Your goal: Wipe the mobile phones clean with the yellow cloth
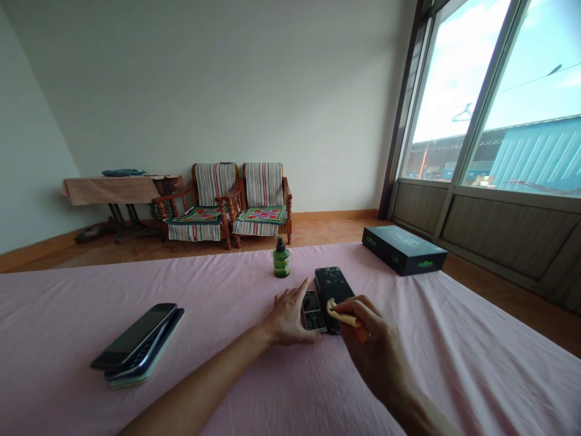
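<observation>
A small keypad phone (313, 310) lies face up on the pink cloth. My left hand (287, 315) spans it from the left, fingers at its top edge and thumb at its bottom, steadying it. Directly beside the phone on its right is a flat black case or larger phone (334, 284) with small pale marks, partly covered by my right hand. My right hand (370, 327) is closed around a crumpled cream-and-orange cloth (344, 316), its tip over the black item. A green bottle with a black top (281, 260) stands upright just beyond my left hand.
A stack of several phones (140, 342) lies at the left on the pink sheet (218, 303). A black box with green lettering (403, 249) is at the far right edge. Beyond are two wooden armchairs (261, 203), a cloth-covered table (118, 189) and a large window (458, 121).
</observation>
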Demonstrator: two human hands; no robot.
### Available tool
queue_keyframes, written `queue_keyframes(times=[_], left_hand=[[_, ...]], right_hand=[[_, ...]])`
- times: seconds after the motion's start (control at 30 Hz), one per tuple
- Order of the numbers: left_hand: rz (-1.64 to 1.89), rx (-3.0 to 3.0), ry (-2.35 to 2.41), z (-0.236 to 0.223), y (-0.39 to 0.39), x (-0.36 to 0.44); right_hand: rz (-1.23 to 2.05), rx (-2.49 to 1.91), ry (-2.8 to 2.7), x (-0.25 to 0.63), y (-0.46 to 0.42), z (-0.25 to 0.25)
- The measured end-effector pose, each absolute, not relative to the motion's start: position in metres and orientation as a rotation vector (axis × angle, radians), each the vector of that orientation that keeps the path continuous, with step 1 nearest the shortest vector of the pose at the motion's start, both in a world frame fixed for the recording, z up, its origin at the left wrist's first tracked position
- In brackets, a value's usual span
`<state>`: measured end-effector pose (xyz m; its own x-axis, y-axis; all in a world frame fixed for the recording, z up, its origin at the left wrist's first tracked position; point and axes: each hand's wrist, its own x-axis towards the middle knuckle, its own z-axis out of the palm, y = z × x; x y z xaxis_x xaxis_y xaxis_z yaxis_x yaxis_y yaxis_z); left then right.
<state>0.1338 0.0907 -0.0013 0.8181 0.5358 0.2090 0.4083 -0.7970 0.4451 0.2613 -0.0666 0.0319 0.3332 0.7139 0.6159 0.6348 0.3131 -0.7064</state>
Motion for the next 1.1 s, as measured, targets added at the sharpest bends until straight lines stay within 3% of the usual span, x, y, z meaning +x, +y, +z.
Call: queue_keyframes(times=[0.43,0.7,0.87,0.97,1.1], left_hand=[[0.421,2.595,0.709,0.003,0.088,0.128],[0.524,2.647,0.920,0.022,0.064,0.050],[0.583,2.767,1.220,0.051,0.058,-0.020],[0.295,2.877,1.743,0.065,0.063,-0.057],[0.179,2.751,2.005,0.075,0.072,-0.089]], right_hand=[[0.074,-1.410,-1.376,0.263,-0.061,0.021],[0.103,-1.442,-1.473,0.258,-0.061,0.007],[0.083,-1.470,-1.521,0.258,-0.061,0.002],[0.081,-1.468,-1.532,0.258,-0.061,0.000],[0.066,-1.484,-1.542,0.258,-0.062,-0.002]])
